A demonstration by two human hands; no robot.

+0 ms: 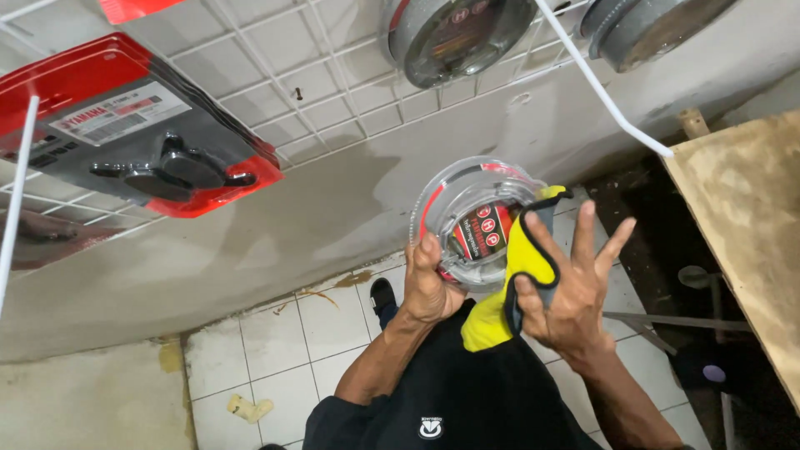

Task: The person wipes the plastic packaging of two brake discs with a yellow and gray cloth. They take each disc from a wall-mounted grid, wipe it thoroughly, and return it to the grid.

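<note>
While the left hand (429, 283) pinches its near rim, the round clear-packed part (473, 218) faces the camera; the spread right hand (575, 287) presses a yellow cloth (521, 267) against its right edge.

The person is wearing a black short-sleeved top (467, 400), its fabric plain and dark, with a small white emblem printed on it (431, 427). The sleeves are ending above the elbows, leaving both forearms bare, the left forearm (375, 367) to one side of the emblem and the right forearm (625, 400) to the other. Neither wrist is carrying a watch or band, and the left hand (429, 287) and right hand (575, 292) are gloveless, their fingers (583, 233) showing no rings
</note>
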